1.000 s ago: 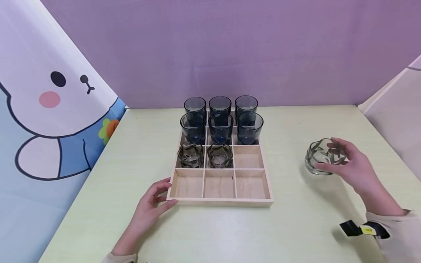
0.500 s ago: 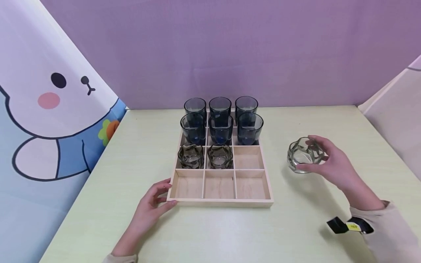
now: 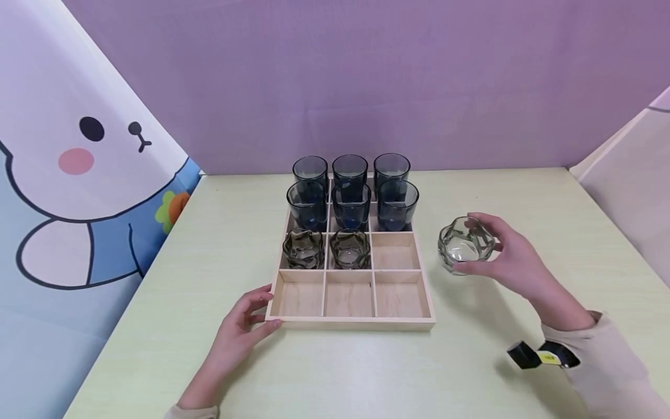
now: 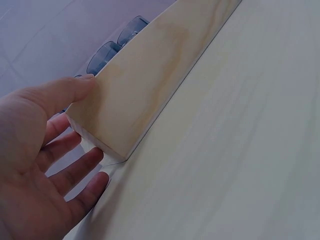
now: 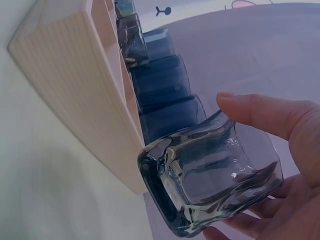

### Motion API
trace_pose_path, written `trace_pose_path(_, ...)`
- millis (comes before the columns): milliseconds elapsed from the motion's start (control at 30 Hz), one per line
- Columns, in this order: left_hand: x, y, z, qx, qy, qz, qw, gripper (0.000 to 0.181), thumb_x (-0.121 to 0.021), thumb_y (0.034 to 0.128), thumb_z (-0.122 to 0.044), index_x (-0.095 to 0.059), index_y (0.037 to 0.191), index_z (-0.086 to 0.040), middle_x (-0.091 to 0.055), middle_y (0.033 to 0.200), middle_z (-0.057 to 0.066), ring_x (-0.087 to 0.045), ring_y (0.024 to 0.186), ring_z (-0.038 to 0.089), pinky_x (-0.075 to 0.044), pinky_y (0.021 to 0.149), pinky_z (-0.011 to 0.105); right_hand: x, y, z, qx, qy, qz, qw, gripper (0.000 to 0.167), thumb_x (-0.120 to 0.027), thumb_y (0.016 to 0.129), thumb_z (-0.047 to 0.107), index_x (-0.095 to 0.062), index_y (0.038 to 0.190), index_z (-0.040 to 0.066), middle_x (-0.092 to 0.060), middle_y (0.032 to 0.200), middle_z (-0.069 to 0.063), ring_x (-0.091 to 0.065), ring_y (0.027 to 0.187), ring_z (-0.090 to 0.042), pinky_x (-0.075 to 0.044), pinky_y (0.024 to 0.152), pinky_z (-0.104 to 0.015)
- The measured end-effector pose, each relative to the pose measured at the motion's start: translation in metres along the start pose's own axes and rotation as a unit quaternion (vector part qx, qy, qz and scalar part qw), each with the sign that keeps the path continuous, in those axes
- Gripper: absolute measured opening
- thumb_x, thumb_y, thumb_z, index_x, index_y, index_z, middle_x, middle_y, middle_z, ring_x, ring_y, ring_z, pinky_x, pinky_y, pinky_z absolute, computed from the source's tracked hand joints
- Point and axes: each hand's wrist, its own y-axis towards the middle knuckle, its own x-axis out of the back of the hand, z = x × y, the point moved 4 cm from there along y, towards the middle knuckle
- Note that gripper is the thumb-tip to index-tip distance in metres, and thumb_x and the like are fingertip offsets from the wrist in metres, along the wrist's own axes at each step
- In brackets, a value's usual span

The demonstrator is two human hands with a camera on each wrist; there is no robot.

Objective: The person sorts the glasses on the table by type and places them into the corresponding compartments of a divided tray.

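My right hand (image 3: pixel 515 259) grips a clear wavy glass tumbler (image 3: pixel 464 243) between thumb and fingers, above the table and right of the wooden compartment tray (image 3: pixel 361 322). In the right wrist view the tumbler (image 5: pixel 215 180) lies in front of the tray's side wall (image 5: pixel 75 85). At the tray's front left corner, my left hand (image 3: pixel 241 329) holds on, thumb on the front wall and fingers along the side. Two wavy smoky glasses (image 3: pixel 303 249) stand in the tray's left and middle compartments of the third row. That row's right compartment (image 3: pixel 395 251) and the whole front row are bare.
Several tall dark blue glasses (image 3: pixel 352 206) fill the two back rows and rise well above the tray's walls. Behind the pale table (image 3: pixel 235 233) hangs a purple backdrop (image 3: pixel 356 81). A cartoon-printed cloth (image 3: pixel 84 233) borders the left side.
My right hand has carried the clear tumbler leftward, closer to the tray, slowing over the last half second. The left hand and the tray have stayed in place.
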Motion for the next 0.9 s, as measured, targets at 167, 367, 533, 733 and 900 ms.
trace_pose_path(167,0.0,0.0,-0.001,0.002,-0.002,0.0,1.0,0.044,-0.078,0.0812,0.003,-0.058,0.12,-0.001,-0.05,0.144,0.018,-0.057,0.118,0.012,-0.053,0.087,0.026,-0.003,0.002,0.011,0.009,-0.002,0.007,0.9999,0.092,-0.093,0.068,0.013,-0.043,0.145,0.003,-0.056,0.134,-0.016,-0.046,0.114,-0.015,-0.036,0.086,-0.03)
trace_pose_path(367,-0.001,0.0,-0.001,0.001,-0.003,-0.002,1.0,0.043,-0.078,0.0808,0.004,-0.058,0.119,-0.001,-0.05,0.143,0.019,-0.058,0.118,0.014,-0.054,0.087,0.026,-0.01,0.006,0.023,0.028,0.008,0.023,0.9993,0.093,-0.093,0.067,0.014,-0.043,0.145,0.003,-0.056,0.134,-0.019,-0.049,0.119,-0.031,-0.038,0.088,-0.038)
trace_pose_path(533,-0.001,-0.001,-0.002,0.01,-0.001,-0.003,0.9999,0.043,-0.078,0.0808,0.004,-0.058,0.119,-0.001,-0.05,0.144,0.018,-0.058,0.118,0.015,-0.054,0.087,0.026,-0.017,0.008,0.034,0.047,0.018,0.034,0.9982,0.092,-0.093,0.067,0.012,-0.043,0.144,0.001,-0.056,0.134,-0.02,-0.049,0.122,-0.034,-0.041,0.091,-0.044)
trace_pose_path(733,0.0,-0.001,-0.002,0.015,0.001,-0.003,0.9999,0.043,-0.078,0.0809,0.004,-0.058,0.119,-0.002,-0.05,0.144,0.017,-0.057,0.119,0.02,-0.053,0.087,0.026,-0.028,0.012,0.042,0.064,0.024,0.04,0.9969,0.091,-0.093,0.065,0.009,-0.045,0.142,-0.001,-0.056,0.135,-0.02,-0.05,0.121,-0.034,-0.041,0.092,-0.048)
trace_pose_path(900,-0.001,-0.001,-0.002,0.01,0.003,-0.002,0.9999,0.044,-0.078,0.0808,0.004,-0.058,0.119,-0.001,-0.05,0.144,0.018,-0.057,0.12,0.026,-0.054,0.087,0.026,-0.036,0.014,0.046,0.061,0.033,0.031,0.9971,0.094,-0.094,0.065,0.012,-0.044,0.143,0.0,-0.055,0.135,-0.021,-0.05,0.122,-0.036,-0.042,0.094,-0.052)
